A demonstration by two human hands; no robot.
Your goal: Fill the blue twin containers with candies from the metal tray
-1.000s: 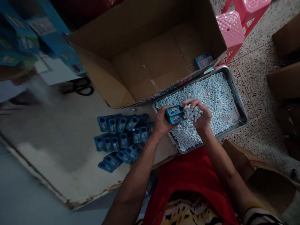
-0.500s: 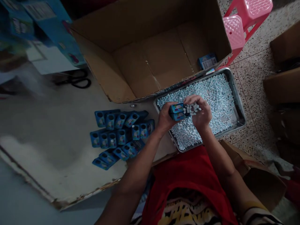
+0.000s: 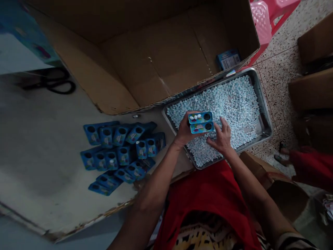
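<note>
My left hand grips two small blue candy boxes side by side above a metal tray. Each box has a dark round hole in the face turned up to me, and a few white candies lie on top of the upper one. Just right of the boxes, my right hand is open, fingers apart, over the tray; I see nothing in it. Small pale blue and white candies fill most of the tray. Several similar blue boxes stand in rows on the table to the left, holes up.
A large open cardboard box lies behind the tray, with one blue box inside at its right. Black scissors rest on the table at left. Pink stools stand at upper right. A person in red is at the right edge.
My right hand has come away from the boxes, lowered slightly and opened; the candies it held are gone from it. The holes of the boxes now show. The view has shifted.
</note>
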